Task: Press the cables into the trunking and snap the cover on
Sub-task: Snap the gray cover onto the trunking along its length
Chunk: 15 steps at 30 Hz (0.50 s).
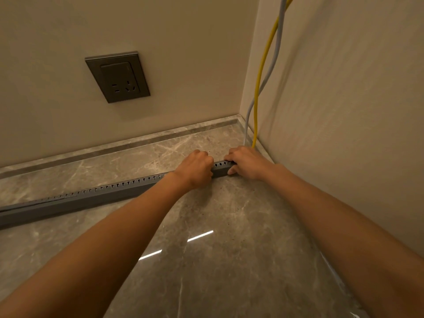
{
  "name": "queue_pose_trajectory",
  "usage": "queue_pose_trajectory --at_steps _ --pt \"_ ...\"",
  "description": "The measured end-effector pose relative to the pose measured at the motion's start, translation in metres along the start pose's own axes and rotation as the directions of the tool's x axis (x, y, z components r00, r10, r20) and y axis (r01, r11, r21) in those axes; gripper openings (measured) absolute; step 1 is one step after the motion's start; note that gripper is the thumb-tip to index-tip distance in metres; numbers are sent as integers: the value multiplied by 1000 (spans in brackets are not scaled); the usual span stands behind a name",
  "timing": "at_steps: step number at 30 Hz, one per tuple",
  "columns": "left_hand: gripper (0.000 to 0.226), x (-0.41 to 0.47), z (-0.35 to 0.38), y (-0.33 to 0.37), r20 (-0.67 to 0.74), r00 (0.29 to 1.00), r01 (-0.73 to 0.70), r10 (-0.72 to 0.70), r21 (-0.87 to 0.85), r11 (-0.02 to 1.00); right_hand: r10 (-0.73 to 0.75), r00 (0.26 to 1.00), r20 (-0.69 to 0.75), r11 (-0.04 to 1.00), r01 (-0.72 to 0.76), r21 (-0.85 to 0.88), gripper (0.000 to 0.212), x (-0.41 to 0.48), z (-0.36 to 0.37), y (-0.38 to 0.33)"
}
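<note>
Both hands, the left hand [196, 167] and right hand [245, 162], grip the gray slotted trunking [110, 191] near the corner. The yellow cable [260, 88] and gray cable [270, 72] probably go in next.

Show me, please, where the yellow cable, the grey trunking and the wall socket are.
yellow cable [259, 88]: head view, on its hanging middle stretch.
grey trunking [103, 196]: head view, on its side wall.
wall socket [117, 76]: head view, on its face plate.

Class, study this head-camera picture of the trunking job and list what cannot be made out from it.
1. Head view: where the yellow cable and grey cable end, hidden behind the right hand.
2. Whether cables lie inside the trunking: its walls hide the inside.
3. The trunking's far left end, cut off by the picture's left edge.
4. The left hand hides its fingertips.
</note>
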<state>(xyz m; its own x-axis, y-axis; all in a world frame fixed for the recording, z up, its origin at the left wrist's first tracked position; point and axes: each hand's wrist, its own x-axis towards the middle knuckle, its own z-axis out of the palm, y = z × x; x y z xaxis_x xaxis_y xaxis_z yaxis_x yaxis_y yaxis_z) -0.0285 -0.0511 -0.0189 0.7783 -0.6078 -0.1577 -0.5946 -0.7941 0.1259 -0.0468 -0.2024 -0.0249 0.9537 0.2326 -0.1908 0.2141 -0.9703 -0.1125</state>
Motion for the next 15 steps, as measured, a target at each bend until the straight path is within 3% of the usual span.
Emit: queue_pose_trajectory --at_steps 10,15 --pt "30 0 7 -12 45 998 54 -49 -118 992 47 999 -4 999 -47 6 29 0 2 -4" --pt "36 -18 3 -46 108 987 128 -119 -82 988 107 994 3 994 -107 -21 35 5 1 -15"
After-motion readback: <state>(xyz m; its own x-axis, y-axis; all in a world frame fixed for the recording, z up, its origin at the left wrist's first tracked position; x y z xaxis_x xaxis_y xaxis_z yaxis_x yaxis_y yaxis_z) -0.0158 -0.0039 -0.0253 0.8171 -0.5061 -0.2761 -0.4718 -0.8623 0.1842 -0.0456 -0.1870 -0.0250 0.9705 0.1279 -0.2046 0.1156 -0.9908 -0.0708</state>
